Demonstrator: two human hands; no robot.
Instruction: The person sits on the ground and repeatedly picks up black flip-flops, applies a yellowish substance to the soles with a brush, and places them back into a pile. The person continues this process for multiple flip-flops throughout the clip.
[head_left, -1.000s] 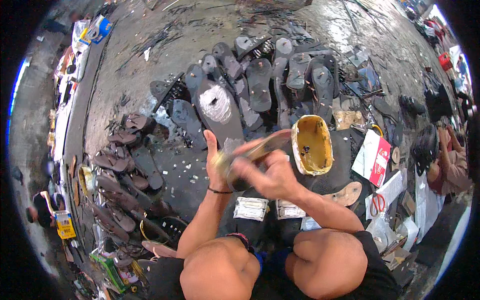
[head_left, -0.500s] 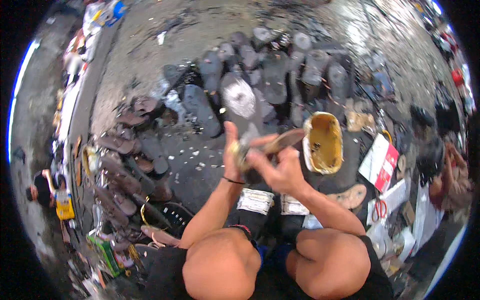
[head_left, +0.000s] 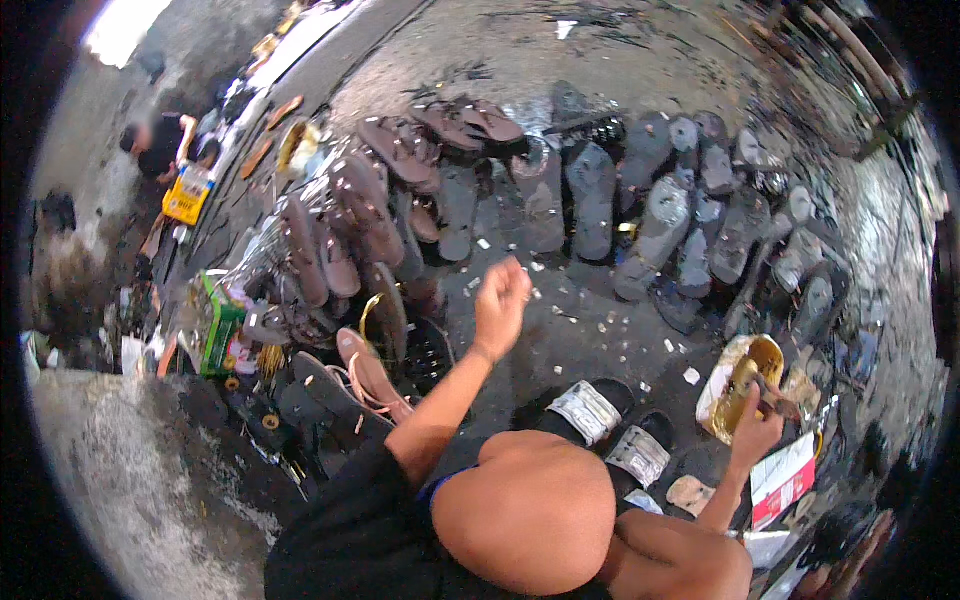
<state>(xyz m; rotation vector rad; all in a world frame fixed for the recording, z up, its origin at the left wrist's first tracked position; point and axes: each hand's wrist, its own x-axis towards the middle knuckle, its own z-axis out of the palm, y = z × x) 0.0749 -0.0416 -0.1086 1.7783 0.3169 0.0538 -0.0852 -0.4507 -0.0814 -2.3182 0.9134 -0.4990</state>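
Observation:
My left hand hovers over the dark floor in front of the row of soles, fingers curled in and nothing visible in it. At the right, my right hand grips a brown, flat-handled tool, probably a brush, at an oblong tub of yellowish-brown glue. The tool's working end is hard to make out against the glue. Several dark shoe soles lie in a curved row beyond my hands. Brown sandals are heaped on the left.
Slippers with pale straps are on my feet. Pink-strapped sandals and a green box are at the left. A red-and-white card lies by the tub. White scraps dot the floor. A person sits far left.
My hands have parted. The left no longer holds the dark piece they worked on together; the right has carried the tool to the glue tub. The view has turned left.

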